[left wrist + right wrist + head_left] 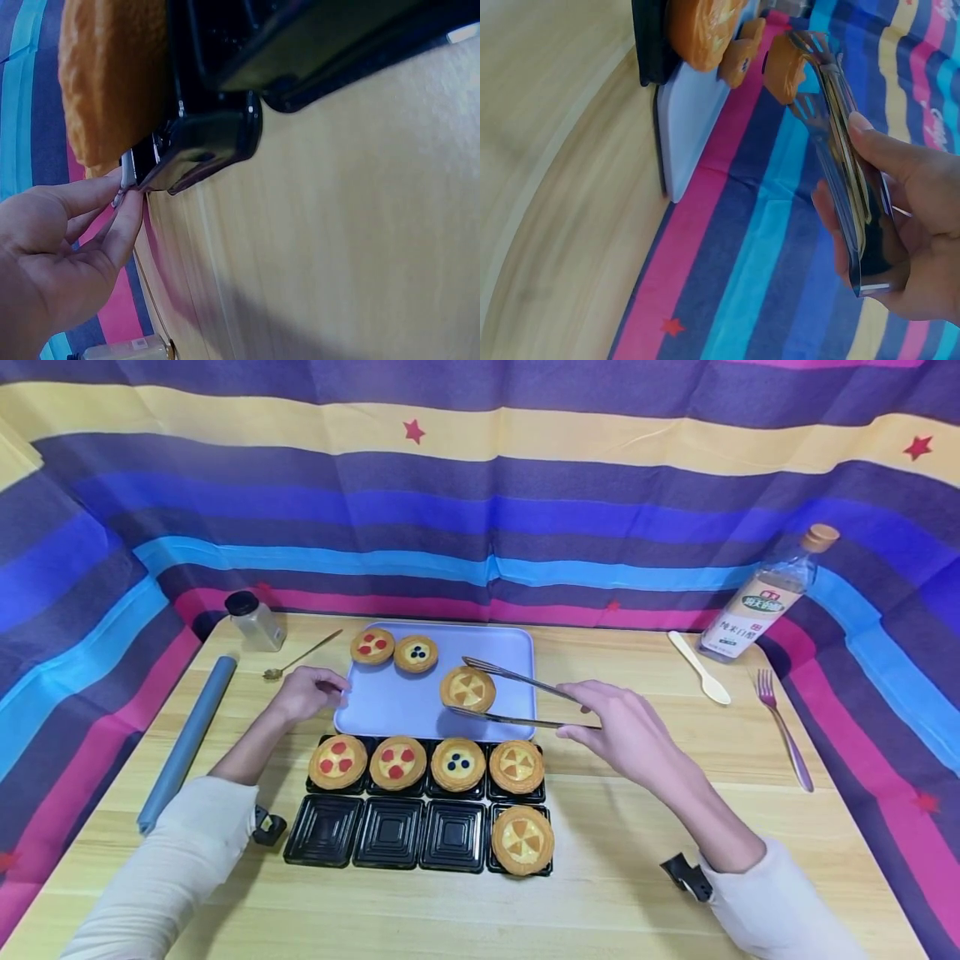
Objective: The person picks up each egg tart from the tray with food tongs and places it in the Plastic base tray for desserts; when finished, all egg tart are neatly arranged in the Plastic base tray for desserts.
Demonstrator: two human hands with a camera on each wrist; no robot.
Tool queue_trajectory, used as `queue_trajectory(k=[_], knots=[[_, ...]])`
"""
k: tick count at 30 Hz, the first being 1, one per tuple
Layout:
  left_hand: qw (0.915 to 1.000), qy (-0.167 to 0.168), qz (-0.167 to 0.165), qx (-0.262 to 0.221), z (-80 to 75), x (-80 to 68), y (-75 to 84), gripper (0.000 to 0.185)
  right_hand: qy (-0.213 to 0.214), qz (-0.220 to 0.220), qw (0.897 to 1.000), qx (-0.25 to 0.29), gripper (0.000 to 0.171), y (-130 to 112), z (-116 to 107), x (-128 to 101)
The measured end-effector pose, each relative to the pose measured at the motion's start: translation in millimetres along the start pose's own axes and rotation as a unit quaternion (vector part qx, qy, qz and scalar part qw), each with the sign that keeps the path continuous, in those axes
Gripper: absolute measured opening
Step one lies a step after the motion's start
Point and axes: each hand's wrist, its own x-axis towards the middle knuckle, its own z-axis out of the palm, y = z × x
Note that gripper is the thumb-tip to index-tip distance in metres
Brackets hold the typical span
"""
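The tongs (843, 187) look shiny metal, the tray (390, 702) smooth plastic, the square holders (388, 832) glossy plastic, the tart crust (112, 82) bumpy, the tabletop (622, 877) smooth wood, the backdrop (637, 518) creased cloth.

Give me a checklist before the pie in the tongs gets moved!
1. Right hand holding the tongs: ok.
2. Tongs on both sides of the orange-topped pie: ok.
3. Pie squeezed tightly enough not to slip: cannot tell.
4. Left hand at the tray's left edge: ok.
5. Empty black containers available: ok, three in the nearest row.
6. Other pies all off the tray: not ok, two sit at its back left.
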Motion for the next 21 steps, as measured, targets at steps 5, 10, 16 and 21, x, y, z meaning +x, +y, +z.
queue_trajectory(k=[5, 10, 16, 21], knots=[[1.0, -0.002, -0.001, 0.0, -0.1, 0.1, -0.6, 0.023, -0.01, -0.012, 1.0, 0.006, 0.05, -7, -9, -16], [1.0, -0.003, -0.004, -0.003, 0.2, 0.4, -0.6, 0.023, -0.017, -0.034, 0.999, -0.001, 0.051, -14, -13, -33], [1.0, -0.002, -0.004, -0.001, 0.4, 0.2, -0.4, 0.023, -0.019, -0.066, 0.998, -0.002, 0.051, -19, -11, -50], [1.0, -0.001, -0.003, -0.001, 0.1, 0.3, 0.3, 0.023, -0.023, -0.09, 0.996, 0.007, 0.051, -21, -8, -62]])
